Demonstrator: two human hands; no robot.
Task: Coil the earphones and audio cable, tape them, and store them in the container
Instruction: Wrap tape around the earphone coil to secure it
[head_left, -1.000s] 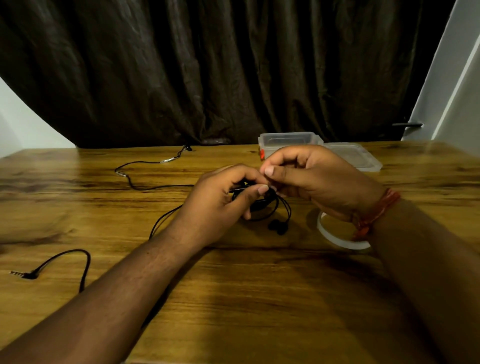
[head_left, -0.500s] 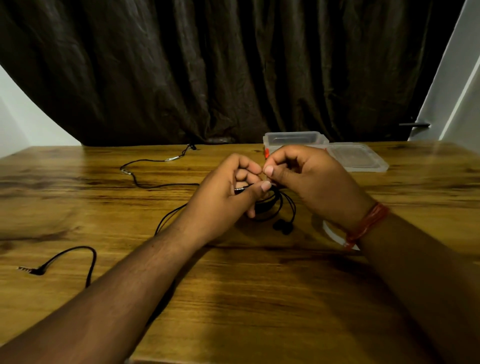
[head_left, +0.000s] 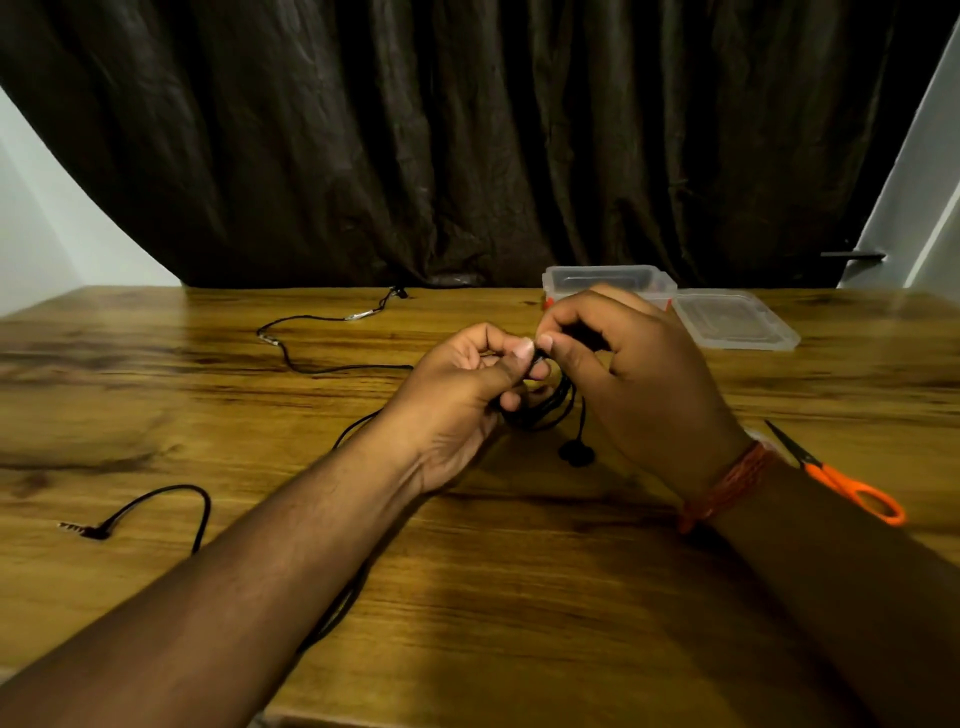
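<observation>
Far left on the wooden tabletop (head_left: 156, 395): angled jack plug (head_left: 85, 530) of a black audio cable (head_left: 171, 496), cord arching up and disappearing under the left forearm; further back, a thin black cord (head_left: 311, 366) snaking toward the dark curtain (head_left: 467, 135), with a small inline piece (head_left: 361, 314) partway along.

At centre, raised just above the tabletop: left hand (head_left: 457, 395), fingers (head_left: 506, 402) curled and thumb pressed over, gripping a black coil of earphones (head_left: 545, 410); thumbnail meeting the right thumb at the top of the coil; two earbuds (head_left: 575, 452) dangling below the loops on short leads, close to or touching the wood, cannot tell which.

Right hand (head_left: 644, 384) just beside the left, fingers bent, thumb and forefinger pinching the wire at the top of the coil; orange thread band (head_left: 727, 486) around the wrist.

Behind the hands, at the far edge: clear plastic container (head_left: 608, 278), open, partly hidden by the right knuckles; clear lid (head_left: 732, 325) lying flat just beside it on the right.

Right of the wrist: orange-handled scissors (head_left: 841, 480) flat on the tabletop, blades pointing away toward the back; a sliver of something white at the wrist, mostly covered.
</observation>
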